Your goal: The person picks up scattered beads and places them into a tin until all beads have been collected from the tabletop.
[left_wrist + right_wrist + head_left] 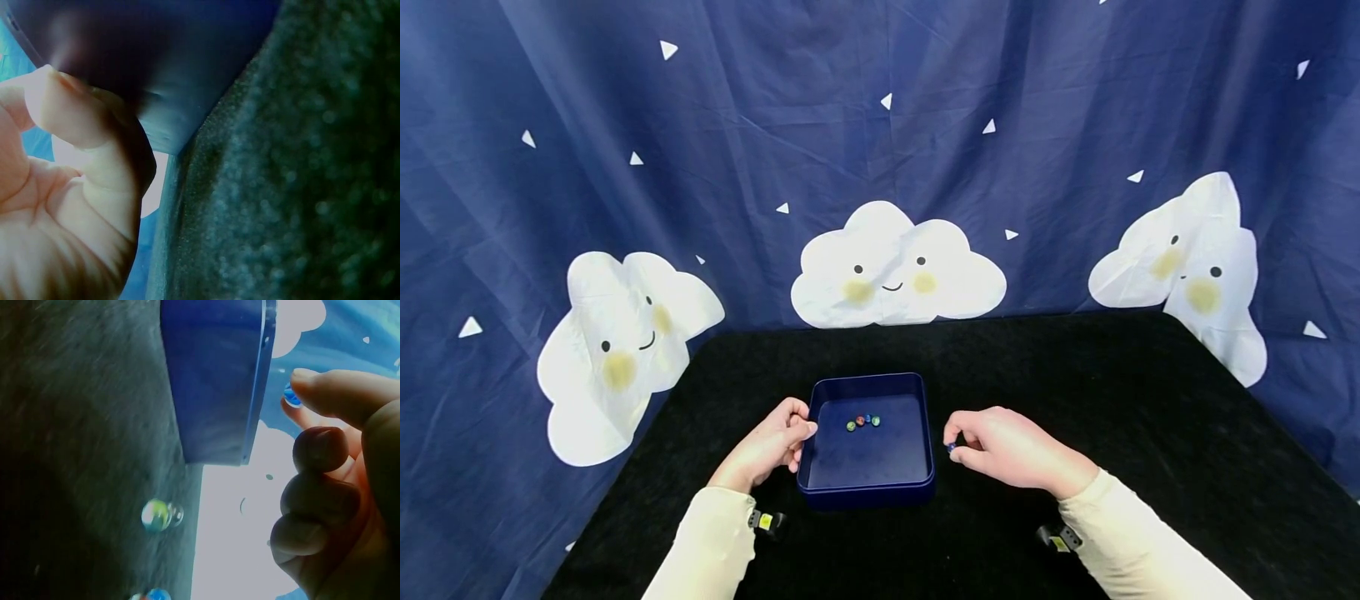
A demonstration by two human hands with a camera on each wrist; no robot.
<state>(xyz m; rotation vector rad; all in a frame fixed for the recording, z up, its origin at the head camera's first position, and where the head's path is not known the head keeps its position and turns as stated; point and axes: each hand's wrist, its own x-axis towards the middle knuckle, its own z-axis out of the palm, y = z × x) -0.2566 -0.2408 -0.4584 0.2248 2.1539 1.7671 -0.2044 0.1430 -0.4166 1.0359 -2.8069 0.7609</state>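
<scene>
A dark blue square box (872,479) sits on the black cloth, several small coloured marbles (861,421) lying together on its floor. At its left side my left hand (767,446) holds the wall, thumb at the rim; the left wrist view shows the thumb against the box (181,75). Just off the right wall is my right hand (1011,450), pinching a blue marble (292,395) between thumb and index finger. The other fingers of that hand are curled in toward the palm. In the right wrist view the marble appears beside the box's rim.
On the cloth past the box, the right wrist view shows a yellow-green marble (154,515), a clear one (177,515) and a blue one (159,594) at the lower edge. A blue curtain (940,158) with white clouds hangs behind the black-covered table (1037,350).
</scene>
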